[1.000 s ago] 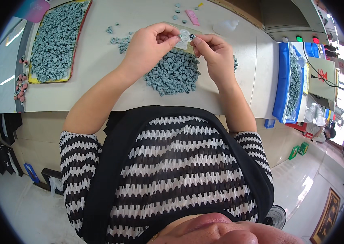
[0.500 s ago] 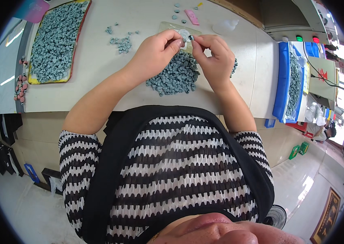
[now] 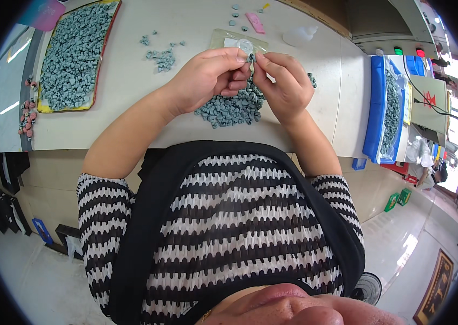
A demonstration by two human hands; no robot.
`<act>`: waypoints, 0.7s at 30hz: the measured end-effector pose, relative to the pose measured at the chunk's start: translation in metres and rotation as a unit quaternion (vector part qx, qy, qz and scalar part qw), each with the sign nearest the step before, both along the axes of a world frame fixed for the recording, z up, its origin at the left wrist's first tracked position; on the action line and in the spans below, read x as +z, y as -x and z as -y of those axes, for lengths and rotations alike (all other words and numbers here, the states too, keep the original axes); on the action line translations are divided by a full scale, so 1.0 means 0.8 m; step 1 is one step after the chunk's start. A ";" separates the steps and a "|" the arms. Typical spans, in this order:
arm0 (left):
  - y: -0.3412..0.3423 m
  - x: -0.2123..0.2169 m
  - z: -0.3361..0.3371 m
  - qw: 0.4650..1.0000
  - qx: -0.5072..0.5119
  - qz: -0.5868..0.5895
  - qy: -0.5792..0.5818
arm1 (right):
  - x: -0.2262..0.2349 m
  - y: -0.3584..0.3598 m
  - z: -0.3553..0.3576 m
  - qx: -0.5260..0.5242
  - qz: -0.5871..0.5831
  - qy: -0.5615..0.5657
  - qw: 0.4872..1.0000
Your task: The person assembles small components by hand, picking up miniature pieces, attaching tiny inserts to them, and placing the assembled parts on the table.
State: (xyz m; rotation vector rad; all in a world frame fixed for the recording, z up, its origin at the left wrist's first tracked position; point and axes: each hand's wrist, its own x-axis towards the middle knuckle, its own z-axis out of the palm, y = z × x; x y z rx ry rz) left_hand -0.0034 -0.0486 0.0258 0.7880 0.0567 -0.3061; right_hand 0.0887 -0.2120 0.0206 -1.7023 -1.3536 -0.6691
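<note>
Over the table, my left hand [image 3: 207, 78] and my right hand [image 3: 287, 86] are closed in pinches, their fingertips meeting. Between them is a small, dark grey-green piece [image 3: 251, 57], mostly hidden by the fingers; whether it is one piece or two fitted together I cannot tell. Below the hands lies a heap of small grey-green pieces [image 3: 231, 112], partly covered by them. Just beyond the fingertips, a clear round ring-like item [image 3: 245, 45] rests on a translucent yellowish sheet or tray [image 3: 219, 38].
On the left, a yellow-and-red-rimmed tray [image 3: 98, 81] is filled with similar pieces. A small loose cluster [image 3: 164, 60] lies beside it. Farther back are a pink object [image 3: 255, 23] and a clear plastic item [image 3: 300, 36]. A blue bin [image 3: 374, 108] stands to the right.
My left hand has turned and lowered slightly, its lower fingers now showing curled. The two hands' fingertips have come together around the small piece.
</note>
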 end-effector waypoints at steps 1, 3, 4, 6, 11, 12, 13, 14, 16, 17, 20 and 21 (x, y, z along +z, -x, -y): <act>0.000 0.000 0.000 1.000 -0.001 -0.002 0.004 | 0.000 0.000 0.000 0.004 0.010 -0.003 1.000; 0.001 0.001 -0.001 1.000 -0.001 -0.004 0.008 | 0.001 0.001 0.000 0.006 0.013 -0.002 1.000; 0.001 0.001 -0.001 1.000 -0.004 -0.007 0.012 | 0.002 0.001 0.000 0.008 0.016 -0.002 1.000; 0.002 0.002 0.000 1.000 -0.007 -0.010 0.017 | 0.003 0.001 -0.001 0.011 0.022 0.000 1.000; 0.003 0.000 0.001 1.000 0.002 -0.003 0.003 | 0.000 -0.003 -0.003 0.030 0.014 0.003 0.999; 0.003 -0.001 0.001 1.000 0.001 -0.003 0.004 | -0.001 -0.004 -0.003 0.042 0.000 0.006 0.999; 0.004 -0.002 0.001 1.000 -0.006 -0.003 0.005 | -0.001 -0.005 -0.002 0.053 -0.014 0.009 0.998; 0.005 -0.003 0.001 1.000 -0.012 -0.003 0.006 | -0.002 -0.006 -0.002 0.053 -0.014 0.009 0.998; 0.005 -0.005 -0.001 1.000 -0.020 -0.007 0.008 | -0.002 -0.007 -0.001 0.075 -0.031 0.028 0.996; 0.005 -0.006 -0.001 0.999 -0.029 -0.011 0.009 | -0.002 -0.009 -0.001 0.075 -0.031 0.028 0.996; 0.005 -0.002 -0.001 0.999 -0.024 -0.026 -0.001 | -0.002 -0.011 0.000 0.095 -0.038 0.036 0.994; 0.005 -0.001 -0.001 0.999 -0.024 -0.026 -0.002 | 0.000 -0.011 0.001 0.089 -0.049 0.039 0.994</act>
